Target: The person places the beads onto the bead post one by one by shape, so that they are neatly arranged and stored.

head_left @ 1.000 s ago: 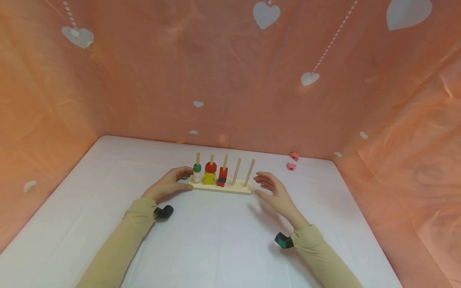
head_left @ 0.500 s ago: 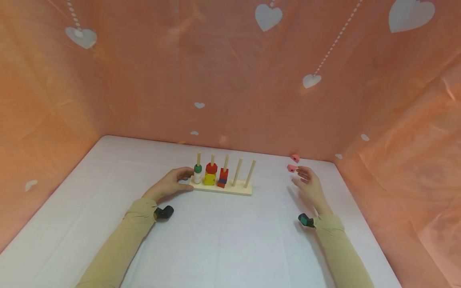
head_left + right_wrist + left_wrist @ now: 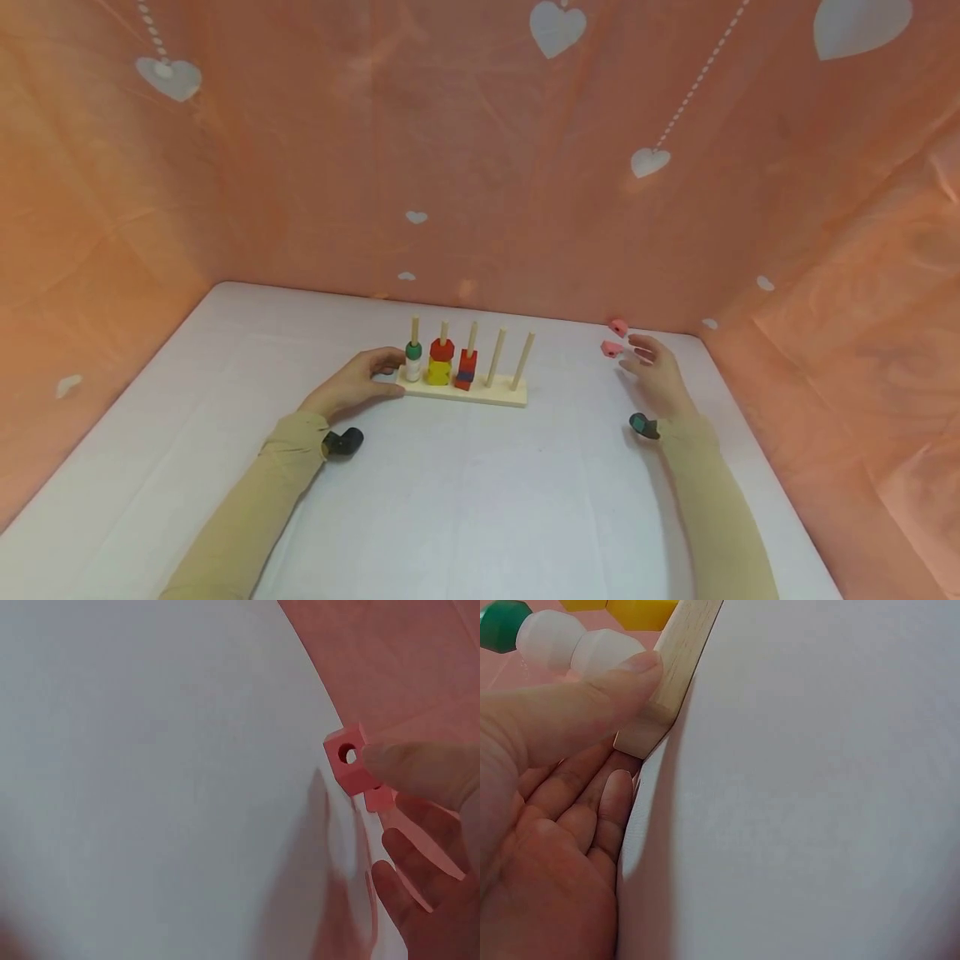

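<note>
A pale wooden peg stand (image 3: 480,395) with several upright pegs sits on the table. My left hand (image 3: 360,382) holds its left end, thumb along the near edge, as the left wrist view shows. White beads (image 3: 551,637) and a green bead (image 3: 413,351) are on the leftmost peg. Beside them are a yellow bead (image 3: 438,372) under a red one (image 3: 442,349), then red and blue beads (image 3: 466,369). My right hand (image 3: 660,375), fingers loosely spread, hovers by two pink beads. The nearer pink bead (image 3: 349,761) has a hole; the other pink bead (image 3: 618,327) lies behind.
Two pegs (image 3: 496,358) at the stand's right carry no beads. A white cloth (image 3: 465,492) covers the table, and an orange curtain (image 3: 480,167) with hearts rises at its back edge. Dark wrist cameras (image 3: 643,426) are worn on both wrists.
My right hand has moved from the stand's right end rightward and back to the pink beads. The left hand stays at the stand's left end.
</note>
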Motion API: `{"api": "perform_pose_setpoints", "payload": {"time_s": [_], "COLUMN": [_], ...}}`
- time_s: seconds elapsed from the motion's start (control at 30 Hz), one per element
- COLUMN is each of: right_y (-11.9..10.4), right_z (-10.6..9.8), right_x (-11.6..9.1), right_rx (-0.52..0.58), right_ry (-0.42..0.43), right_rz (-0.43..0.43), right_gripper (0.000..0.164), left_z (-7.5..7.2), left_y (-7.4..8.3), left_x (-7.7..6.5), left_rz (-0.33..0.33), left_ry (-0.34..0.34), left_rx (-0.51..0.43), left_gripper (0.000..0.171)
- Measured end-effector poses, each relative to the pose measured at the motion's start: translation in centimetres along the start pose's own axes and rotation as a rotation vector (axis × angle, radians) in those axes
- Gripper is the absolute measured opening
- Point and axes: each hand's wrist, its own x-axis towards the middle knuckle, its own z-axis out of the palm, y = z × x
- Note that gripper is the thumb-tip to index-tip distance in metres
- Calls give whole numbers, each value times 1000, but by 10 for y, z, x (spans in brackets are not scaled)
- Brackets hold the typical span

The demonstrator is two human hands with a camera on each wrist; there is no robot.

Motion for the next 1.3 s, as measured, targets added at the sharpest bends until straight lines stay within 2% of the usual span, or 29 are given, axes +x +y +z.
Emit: {"api": "perform_pose_setpoints", "payload": {"time_s": [0.1, 0.33, 0.53, 0.8, 0.9, 1.13, 1.3], "right_y": [-2, -4, -5, -5, -7, -14, -16], "right_z": [4, 13, 18, 21, 21, 22, 24], "right_x": [6, 14, 20, 23, 19, 9, 6], "right_rx": [-1, -27, -73, -134, -108, -68, -59], "right_ry": [-20, -39, -22, -4, -22, -148, -147], "right_rz": [-9, -45, -92, -103, -81, 18, 56], "right_gripper": [55, 55, 46, 35, 37, 40, 35], "left_z": [0, -2, -3, -2, -1, -1, -1], "left_y": [1, 2, 4, 5, 6, 5, 5], "left_x": [-1, -2, -1, -3, -3, -3, -3], "left_rz": [-18, 16, 6, 0, -6, -37, -47], "left_ry": [6, -7, -5, -9, -10, -3, 1], "left_rx": [-7, -27, -22, -28, -32, -33, -39], "left_gripper": [58, 61, 61, 61, 61, 61, 61]}}
